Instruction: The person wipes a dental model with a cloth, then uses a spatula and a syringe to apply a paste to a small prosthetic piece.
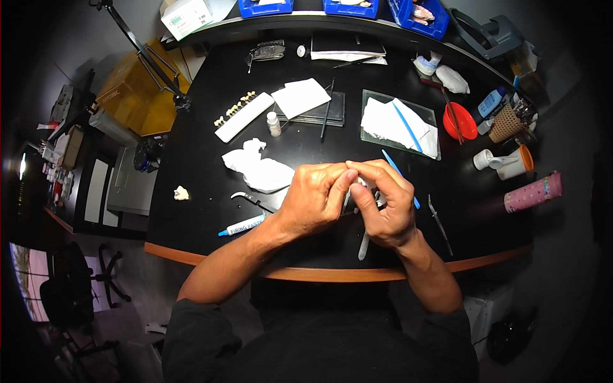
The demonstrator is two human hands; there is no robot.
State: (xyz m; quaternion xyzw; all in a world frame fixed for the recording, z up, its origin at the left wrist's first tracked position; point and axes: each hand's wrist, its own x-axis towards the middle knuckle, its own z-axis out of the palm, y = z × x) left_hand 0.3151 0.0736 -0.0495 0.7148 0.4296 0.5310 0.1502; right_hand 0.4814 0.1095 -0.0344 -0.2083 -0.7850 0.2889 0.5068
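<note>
Nearest the person, the wooden front edge (332, 275) of the black table (191, 159) curves beneath the forearms. A grey tool (363, 247) lies just below the right hand (391, 203); a blue-capped tube (241, 226) lies by the left wrist. The left hand (315, 198) meets the right, fingertips bunched, with a small pale thing (362, 182) between them, mostly hidden; which hand grips it cannot be told. Crumpled white tissue (258, 170) crowds the left hand's far side. Black tabletop stretches from tissue to pale lump (181, 193) leftward. Farther off stand a small bottle (274, 124), a red bowl (470, 122) and blue bins (407, 26).
</note>
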